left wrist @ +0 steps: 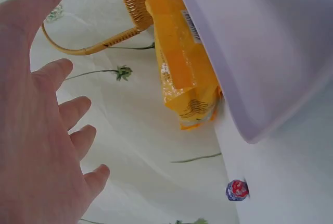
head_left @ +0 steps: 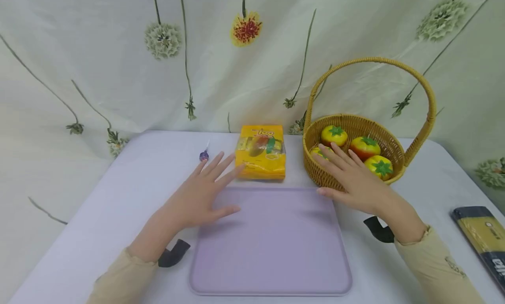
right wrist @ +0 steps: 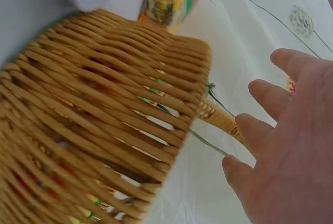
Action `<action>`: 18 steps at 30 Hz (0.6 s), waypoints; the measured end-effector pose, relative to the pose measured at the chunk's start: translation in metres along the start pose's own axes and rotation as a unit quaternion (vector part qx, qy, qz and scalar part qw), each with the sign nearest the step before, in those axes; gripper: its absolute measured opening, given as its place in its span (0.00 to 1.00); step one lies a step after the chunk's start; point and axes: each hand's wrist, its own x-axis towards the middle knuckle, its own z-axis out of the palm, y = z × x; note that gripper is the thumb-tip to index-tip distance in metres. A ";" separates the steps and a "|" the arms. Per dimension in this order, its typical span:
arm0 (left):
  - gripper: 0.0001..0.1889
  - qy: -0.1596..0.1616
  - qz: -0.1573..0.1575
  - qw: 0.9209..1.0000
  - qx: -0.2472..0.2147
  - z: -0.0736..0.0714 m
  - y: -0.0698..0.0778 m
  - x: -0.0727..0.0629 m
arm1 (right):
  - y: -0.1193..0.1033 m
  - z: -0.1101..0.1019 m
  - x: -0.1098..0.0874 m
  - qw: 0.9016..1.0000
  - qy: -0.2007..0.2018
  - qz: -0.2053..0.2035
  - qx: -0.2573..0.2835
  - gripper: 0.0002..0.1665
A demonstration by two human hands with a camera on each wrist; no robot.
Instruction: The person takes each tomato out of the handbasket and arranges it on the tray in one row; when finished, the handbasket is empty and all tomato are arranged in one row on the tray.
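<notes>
My left hand (head_left: 201, 196) is held palm down over the left edge of a pale purple tray (head_left: 272, 242), fingers spread and holding nothing. Just beyond its fingertips stand a yellow snack bag (head_left: 260, 157) with a mango picture and a lollipop (head_left: 204, 155) in a purple wrapper. My right hand (head_left: 357, 181) hovers with straight fingers near the front of a wicker basket (head_left: 315, 172), covering part of it in the head view. Several yellow-red toy fruits with green tops, such as this toy fruit (head_left: 364, 147), lie in the basket. The right wrist view shows the woven basket side (right wrist: 104, 104) beside the hand.
A flat black and gold packet (head_left: 479, 238) lies at the table's right edge. The basket's tall handle (head_left: 375, 60) arches up at the back right. Behind the white-covered table (head_left: 106, 216) hangs a cloth (head_left: 114, 54) with a flower print.
</notes>
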 end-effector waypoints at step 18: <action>0.36 -0.042 -0.125 0.952 -0.274 0.009 -0.050 -0.006 | 0.028 -0.022 0.041 0.973 0.004 0.052 0.226 0.38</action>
